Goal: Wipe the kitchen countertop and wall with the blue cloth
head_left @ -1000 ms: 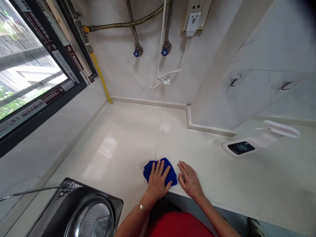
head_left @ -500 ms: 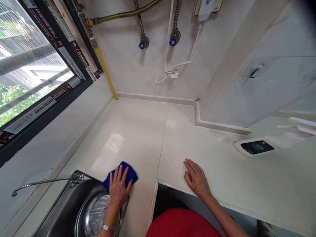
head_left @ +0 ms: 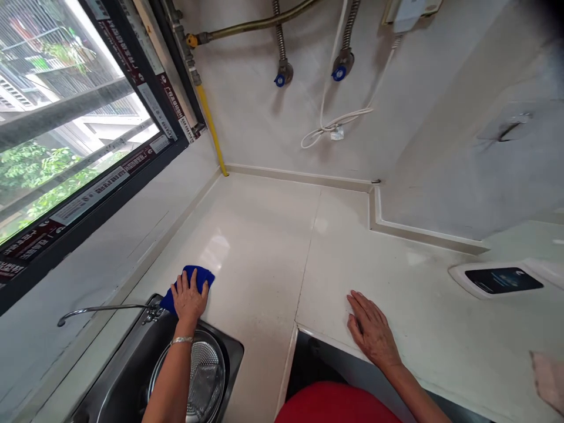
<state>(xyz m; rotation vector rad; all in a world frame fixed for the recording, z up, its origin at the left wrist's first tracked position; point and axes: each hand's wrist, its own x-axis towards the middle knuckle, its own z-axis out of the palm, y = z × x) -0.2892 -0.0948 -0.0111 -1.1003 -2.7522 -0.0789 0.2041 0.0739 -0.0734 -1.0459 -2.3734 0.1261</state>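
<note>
My left hand (head_left: pixel 190 296) lies flat with fingers spread on a blue cloth (head_left: pixel 202 275), pressing it to the cream countertop (head_left: pixel 259 252). The cloth is beside the back corner of a steel sink (head_left: pixel 235 346), close to the base of a thin curved faucet (head_left: pixel 103 308). Beneath my left forearm, a round metal strainer basket (head_left: pixel 205 376) sits in the sink, partly hidden. My right hand (head_left: pixel 372 329) rests on the counter near its front edge, fingers stretched out and holding nothing.
A dark opening (head_left: pixel 317 361) cuts into the counter's front edge before me. On the right lies a white device with a dark screen (head_left: pixel 504 280). A yellow pipe (head_left: pixel 211 129) and valves with blue knobs (head_left: pixel 339 73) are on the walls. A window frame (head_left: pixel 132 176) stands at left.
My left hand has slid the blue cloth away from me and leftward along the sink's edge, towards the faucet. The camera view has shifted left; my right hand stays on the counter.
</note>
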